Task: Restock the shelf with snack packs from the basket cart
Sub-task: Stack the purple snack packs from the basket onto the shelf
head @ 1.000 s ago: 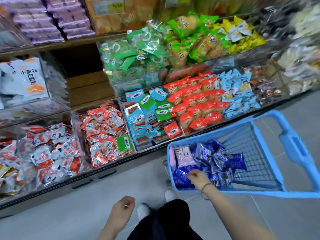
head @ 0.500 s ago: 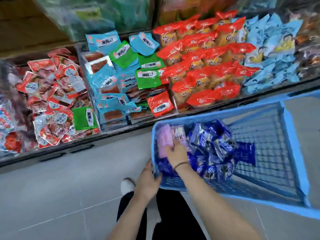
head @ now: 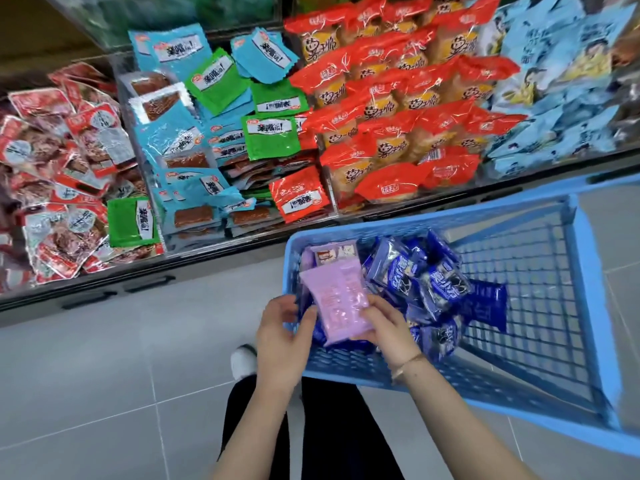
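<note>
Many blue packs [head: 443,289] beside pink pack [head: 341,299] in cart [head: 415,223].

glossy plastic snack packs [head: 341,299], blue plastic basket cart [head: 585,306], smooth floor tiles [head: 104,375]

One basket cart [head: 594,306] held at least two lilac packs [head: 341,303] and roughly eight jumbled dark blue packs [head: 443,289]. Two hands showed, a left hand [head: 280,337] and a right hand [head: 388,327]. Four green packs [head: 270,136] lay on the shelf [head: 207,263].

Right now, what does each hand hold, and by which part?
Right hand: lilac plastic snack pack, pinched at its near right corner. Left hand: at its near left edge, grip unclear.
</note>
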